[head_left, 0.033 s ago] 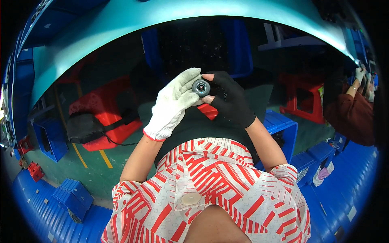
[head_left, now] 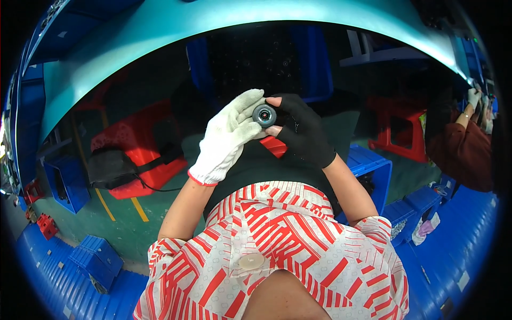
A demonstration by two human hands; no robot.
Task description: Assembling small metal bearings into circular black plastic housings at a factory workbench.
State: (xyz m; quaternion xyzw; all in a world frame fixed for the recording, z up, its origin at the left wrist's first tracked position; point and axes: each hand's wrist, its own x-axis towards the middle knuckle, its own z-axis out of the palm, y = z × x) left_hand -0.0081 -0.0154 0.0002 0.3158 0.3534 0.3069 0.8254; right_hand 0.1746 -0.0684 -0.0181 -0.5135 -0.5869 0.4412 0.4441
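A small, round, dark grey wheel (head_left: 264, 116) with a pale ring and a hole at its hub faces up between my two hands. My left hand (head_left: 226, 136), in a white knitted glove with a red cuff, is closed on the wheel's left side, its fingers partly behind it. On the other side is my right hand (head_left: 305, 128) in a black glove that leaves the fingertips bare. Its thumb and a finger pinch the wheel at the lower and upper right edge. Below the hands, a red piece (head_left: 274, 146) shows against my dark lap.
A turquoise bench edge (head_left: 256, 12) curves ahead; a blue bin (head_left: 320, 66) with dark contents stands beneath. At left, a red stool (head_left: 141, 141) bears a black bag (head_left: 111, 168). A blue crate (head_left: 376, 176) is near my right elbow. A co-worker's arm (head_left: 465, 118) shows far right.
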